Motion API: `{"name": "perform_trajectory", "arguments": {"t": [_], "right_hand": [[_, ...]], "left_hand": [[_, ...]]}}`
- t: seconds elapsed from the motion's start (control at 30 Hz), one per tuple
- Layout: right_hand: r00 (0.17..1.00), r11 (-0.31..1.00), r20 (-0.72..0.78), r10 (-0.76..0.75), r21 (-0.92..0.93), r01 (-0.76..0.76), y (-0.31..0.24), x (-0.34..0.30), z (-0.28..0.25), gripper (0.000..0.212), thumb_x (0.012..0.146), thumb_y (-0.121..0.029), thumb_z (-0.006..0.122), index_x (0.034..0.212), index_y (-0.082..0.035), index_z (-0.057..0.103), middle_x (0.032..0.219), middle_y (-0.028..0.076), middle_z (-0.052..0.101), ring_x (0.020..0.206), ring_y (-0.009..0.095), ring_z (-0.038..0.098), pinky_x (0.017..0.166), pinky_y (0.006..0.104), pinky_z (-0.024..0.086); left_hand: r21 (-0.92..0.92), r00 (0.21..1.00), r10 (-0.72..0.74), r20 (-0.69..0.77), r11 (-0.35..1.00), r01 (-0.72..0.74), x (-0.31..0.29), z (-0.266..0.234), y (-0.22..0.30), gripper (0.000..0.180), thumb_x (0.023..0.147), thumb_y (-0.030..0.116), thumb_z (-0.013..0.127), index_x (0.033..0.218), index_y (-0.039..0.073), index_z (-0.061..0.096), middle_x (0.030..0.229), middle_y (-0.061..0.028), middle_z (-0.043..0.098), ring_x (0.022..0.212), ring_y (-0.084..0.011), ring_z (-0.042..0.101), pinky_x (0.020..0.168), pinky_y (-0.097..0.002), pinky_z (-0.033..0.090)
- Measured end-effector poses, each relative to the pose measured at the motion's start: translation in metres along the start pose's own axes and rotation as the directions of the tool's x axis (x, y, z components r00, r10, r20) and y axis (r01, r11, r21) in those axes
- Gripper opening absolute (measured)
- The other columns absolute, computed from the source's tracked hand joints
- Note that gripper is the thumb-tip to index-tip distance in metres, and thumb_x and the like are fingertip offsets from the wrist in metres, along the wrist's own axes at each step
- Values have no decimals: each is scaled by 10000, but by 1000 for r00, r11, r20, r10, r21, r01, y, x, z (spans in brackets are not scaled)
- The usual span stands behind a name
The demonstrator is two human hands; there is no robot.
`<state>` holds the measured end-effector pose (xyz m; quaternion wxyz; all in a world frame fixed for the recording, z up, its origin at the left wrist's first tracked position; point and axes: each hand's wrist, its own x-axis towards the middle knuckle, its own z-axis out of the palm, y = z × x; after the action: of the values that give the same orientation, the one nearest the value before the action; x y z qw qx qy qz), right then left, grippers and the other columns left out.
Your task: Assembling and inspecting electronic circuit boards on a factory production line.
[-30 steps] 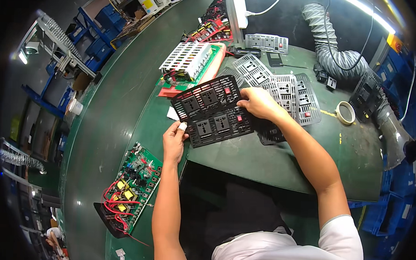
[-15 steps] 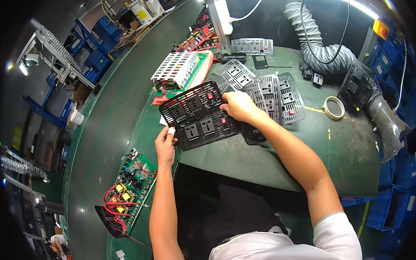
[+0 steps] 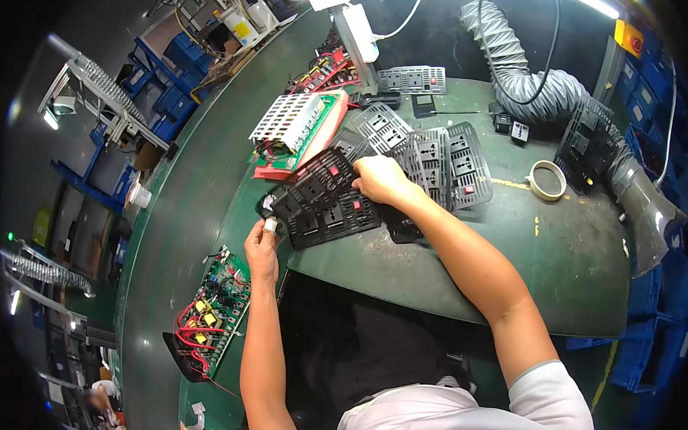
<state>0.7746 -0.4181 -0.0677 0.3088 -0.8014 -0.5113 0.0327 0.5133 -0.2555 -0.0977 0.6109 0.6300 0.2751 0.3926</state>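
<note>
My right hand (image 3: 384,180) grips the right end of a black slotted socket panel (image 3: 315,185), which has sockets and a red switch. This panel is tilted and overlaps a second black socket panel (image 3: 332,224) lying at the table's near edge. At the left end of the pair, my left hand (image 3: 262,251) has its thumb and fingers closed on the panel's corner, partly hidden and blurred. A white cover (image 3: 270,224) wraps one of its fingertips. Beyond my right hand lie several grey socket panels (image 3: 429,161), partly stacked.
A white perforated metal case (image 3: 288,120) on a green board stands behind the panels. To the left lies a green circuit board (image 3: 218,305) with red wires. A tape roll (image 3: 547,180) and a grey flexible duct (image 3: 545,97) are at the right; a lamp post (image 3: 353,52) rises behind.
The upper panel has tilted, its left end dropping. My left hand has shifted slightly left and down. My right hand still grips the panel's right end. The view has turned slightly.
</note>
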Motion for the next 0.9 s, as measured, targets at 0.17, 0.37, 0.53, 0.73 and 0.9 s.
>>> {"name": "perform_trajectory", "arguments": {"t": [0.17,0.37,0.53,0.73,0.9], "right_hand": [[1000,999,-16,12,-52,-13,7,2,7,217,766,-226,727,845,-30,678,816,200,681,819,377,672,745,464,531],[1000,999,5,8,-41,-8,3,5,2,232,768,-226,725,881,-29,678,841,201,683,840,377,669,758,460,530],[999,1000,45,19,22,-20,3,3,-4,275,784,-254,728,925,-24,677,867,205,681,879,380,659,782,454,518],[981,974,192,-25,225,-19,1,4,-31,360,806,-262,740,989,32,644,914,188,688,863,302,667,766,385,507],[981,963,194,-7,266,-46,-8,-3,-39,324,803,-223,735,969,40,643,881,188,685,819,295,666,758,377,504]], "left_hand": [[-8,996,-19,87,1000,20,-9,16,15,44,949,131,611,968,105,642,911,67,618,791,-41,536,714,-229,433],[16,994,-48,98,999,46,-3,11,26,46,949,131,611,974,108,642,908,65,620,793,-38,538,700,-218,431],[36,985,-57,164,998,52,1,5,38,96,945,112,597,1032,104,638,959,49,634,840,-52,565,734,-231,446],[-37,976,-125,178,990,133,5,1,46,204,947,70,555,1140,44,613,1028,3,651,890,-78,606,765,-255,492],[-167,967,-122,226,973,162,17,-3,47,209,948,32,530,1136,6,619,1039,-13,649,883,-82,611,752,-243,513]]}}
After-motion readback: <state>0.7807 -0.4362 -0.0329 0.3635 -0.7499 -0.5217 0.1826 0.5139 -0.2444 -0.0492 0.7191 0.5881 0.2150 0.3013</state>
